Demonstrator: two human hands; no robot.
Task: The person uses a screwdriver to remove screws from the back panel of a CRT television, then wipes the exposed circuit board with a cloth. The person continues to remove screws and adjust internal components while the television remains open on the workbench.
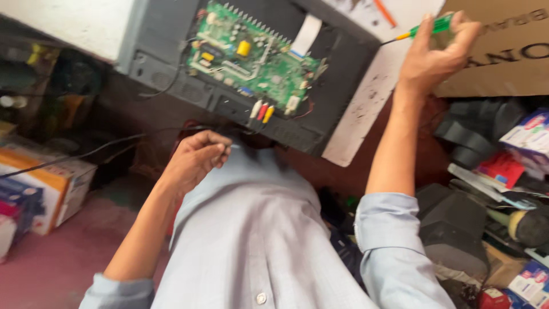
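My right hand (pixel 433 52) is raised at the upper right and grips a green-handled screwdriver (pixel 430 27) whose thin shaft points left toward a dark flat panel (pixel 337 68). On that opened panel sits a green circuit board (pixel 254 57) with a white ribbon cable (pixel 305 33) and white, red and yellow plugs (pixel 262 111) at its lower edge. My left hand (pixel 197 157) is curled below the panel, next to a black cable (pixel 103 147) that runs off to the left; whether the fingers pinch the cable is unclear. My pale blue shirt fills the lower middle.
A white board (pixel 366 109) leans beside the panel, with a brown cardboard box (pixel 503 57) behind my right hand. Orange and white boxes (pixel 48 183) stand at the left. Dark plastic parts, small boxes and clutter (pixel 492 171) are piled at the right. The floor (pixel 51 263) is reddish.
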